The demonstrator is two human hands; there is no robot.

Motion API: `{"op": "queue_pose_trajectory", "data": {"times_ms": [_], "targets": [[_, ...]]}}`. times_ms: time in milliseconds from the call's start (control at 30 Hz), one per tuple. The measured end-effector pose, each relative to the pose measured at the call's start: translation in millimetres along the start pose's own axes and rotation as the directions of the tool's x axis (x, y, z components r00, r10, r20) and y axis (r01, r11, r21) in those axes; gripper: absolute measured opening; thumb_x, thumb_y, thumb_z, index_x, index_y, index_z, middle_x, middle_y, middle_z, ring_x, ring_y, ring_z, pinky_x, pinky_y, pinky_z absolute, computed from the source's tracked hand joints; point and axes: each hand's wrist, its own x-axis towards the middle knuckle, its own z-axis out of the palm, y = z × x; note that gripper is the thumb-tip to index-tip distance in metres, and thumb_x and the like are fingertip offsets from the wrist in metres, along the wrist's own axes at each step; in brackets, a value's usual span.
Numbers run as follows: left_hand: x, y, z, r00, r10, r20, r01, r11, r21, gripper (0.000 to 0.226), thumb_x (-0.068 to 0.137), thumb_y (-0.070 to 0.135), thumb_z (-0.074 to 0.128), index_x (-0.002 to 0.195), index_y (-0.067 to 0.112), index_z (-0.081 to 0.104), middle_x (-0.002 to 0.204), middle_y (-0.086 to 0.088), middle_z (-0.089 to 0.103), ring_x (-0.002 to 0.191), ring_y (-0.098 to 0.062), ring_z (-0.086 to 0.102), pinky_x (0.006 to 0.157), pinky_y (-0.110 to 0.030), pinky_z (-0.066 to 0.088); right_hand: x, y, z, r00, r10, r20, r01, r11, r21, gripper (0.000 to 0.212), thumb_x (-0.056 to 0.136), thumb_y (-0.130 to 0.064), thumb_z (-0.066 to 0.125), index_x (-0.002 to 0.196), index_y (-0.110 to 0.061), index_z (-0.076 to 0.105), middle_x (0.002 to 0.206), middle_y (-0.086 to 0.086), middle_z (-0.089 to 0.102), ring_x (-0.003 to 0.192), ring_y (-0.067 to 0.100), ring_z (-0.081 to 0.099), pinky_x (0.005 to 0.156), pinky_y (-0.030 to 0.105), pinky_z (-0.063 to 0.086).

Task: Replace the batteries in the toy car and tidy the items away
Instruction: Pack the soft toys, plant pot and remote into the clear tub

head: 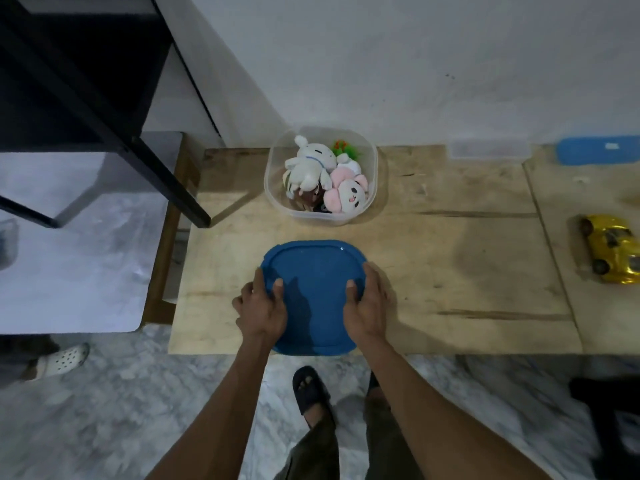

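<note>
A blue plastic lid [313, 271] lies near the front edge of the low wooden table [450, 271]. My left hand [261, 306] grips its left rim and my right hand [367, 306] grips its right rim, thumbs on top. Beyond the lid stands a clear plastic container [273, 178] holding several plush toys [322, 174], uncovered. A yellow toy car [613, 249] rests on the table at the far right edge of the view, partly cut off.
A second clear box with a blue lid [595, 150] sits at the back right against the white wall. A black metal frame [162, 174] stands at the table's left corner. My feet in dark sandals [310, 389] are on the marble floor; another person's white shoe [65, 358] is at left.
</note>
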Motion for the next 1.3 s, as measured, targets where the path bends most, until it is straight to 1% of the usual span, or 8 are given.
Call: {"op": "queue_pose_trajectory", "data": {"times_ms": [233, 367, 467, 533, 667, 933, 1167, 1300], "targets": [[-34, 16, -26, 0.966, 0.167, -0.199, -0.185, 0.98, -0.074, 0.059, 0.1, 0.052, 0.038, 0.15, 0.02, 0.039, 0.138, -0.019, 0.049, 0.123, -0.04, 0.039, 0.098, -0.053, 0.039, -28, -23, -20, 0.98, -0.08, -0.182, 0.09, 0.995, 0.044, 0.05, 0.101, -0.035, 0.05, 0.149, -0.026, 0.038, 0.152, 0.001, 0.042, 0.142, 0.021, 0.034, 0.115, 0.043, 0.034], [-20, 54, -52, 0.921, 0.267, -0.283, -0.312, 0.941, -0.128, 0.059, 0.1, 0.051, 0.037, 0.149, 0.019, 0.042, 0.134, -0.018, 0.053, 0.121, -0.039, 0.041, 0.1, -0.049, 0.035, -15, -63, -43, 0.947, -0.184, -0.265, 0.194, 0.981, 0.013, 0.049, 0.101, -0.032, 0.05, 0.148, -0.022, 0.04, 0.149, 0.0, 0.046, 0.137, 0.022, 0.04, 0.11, 0.034, 0.036], [1, 88, -69, 0.891, 0.318, -0.323, -0.378, 0.915, -0.142, 0.058, 0.103, 0.052, 0.037, 0.15, 0.018, 0.04, 0.138, -0.017, 0.052, 0.127, -0.038, 0.039, 0.103, -0.047, 0.033, 9, -99, -58, 0.927, -0.227, -0.3, 0.239, 0.971, 0.005, 0.049, 0.101, -0.029, 0.05, 0.149, -0.02, 0.04, 0.15, 0.001, 0.045, 0.138, 0.021, 0.039, 0.104, 0.022, 0.028], [20, 107, -76, 0.875, 0.343, -0.341, -0.405, 0.905, -0.129, 0.06, 0.102, 0.054, 0.035, 0.15, 0.017, 0.04, 0.14, -0.017, 0.051, 0.129, -0.039, 0.037, 0.105, -0.049, 0.033, 29, -118, -64, 0.917, -0.247, -0.315, 0.259, 0.966, -0.003, 0.05, 0.102, -0.029, 0.049, 0.149, -0.02, 0.039, 0.151, 0.001, 0.044, 0.139, 0.02, 0.039, 0.106, 0.022, 0.029], [60, 130, -76, 0.879, 0.355, -0.319, -0.396, 0.915, -0.072, 0.064, 0.101, 0.055, 0.031, 0.152, 0.018, 0.035, 0.14, -0.017, 0.052, 0.127, -0.039, 0.037, 0.104, -0.052, 0.035, 74, -137, -63, 0.92, -0.257, -0.294, 0.262, 0.965, -0.024, 0.05, 0.103, -0.033, 0.046, 0.151, -0.023, 0.036, 0.153, -0.001, 0.041, 0.138, 0.021, 0.04, 0.107, 0.033, 0.037], [132, 146, -50, 0.906, 0.325, -0.272, -0.321, 0.945, 0.058, 0.07, 0.098, 0.058, 0.022, 0.15, 0.014, 0.038, 0.143, -0.015, 0.052, 0.125, -0.038, 0.045, 0.108, -0.046, 0.029, 161, -140, -36, 0.95, -0.241, -0.201, 0.232, 0.97, -0.068, 0.05, 0.103, -0.032, 0.045, 0.15, -0.018, 0.038, 0.148, 0.008, 0.043, 0.133, 0.028, 0.045, 0.103, 0.04, 0.042], [166, 154, -39, 0.917, 0.302, -0.259, -0.266, 0.949, 0.168, 0.06, 0.106, 0.045, 0.032, 0.149, 0.004, 0.039, 0.148, -0.02, 0.047, 0.123, -0.041, 0.046, 0.103, -0.05, 0.036, 194, -133, -14, 0.964, -0.223, -0.145, 0.181, 0.949, -0.257, 0.059, 0.104, -0.045, 0.032, 0.156, -0.018, 0.025, 0.159, 0.006, 0.023, 0.144, 0.028, 0.027, 0.113, 0.042, 0.033], [166, 146, -29, 0.908, 0.317, -0.272, -0.29, 0.947, 0.135, 0.066, 0.104, 0.048, 0.022, 0.147, 0.0, 0.04, 0.146, -0.022, 0.047, 0.125, -0.04, 0.043, 0.105, -0.052, 0.038, 196, -127, -10, 0.965, -0.234, -0.119, 0.19, 0.936, -0.297, 0.061, 0.104, -0.046, 0.028, 0.157, -0.017, 0.018, 0.162, 0.004, 0.017, 0.144, 0.027, 0.026, 0.109, 0.042, 0.038]]}}
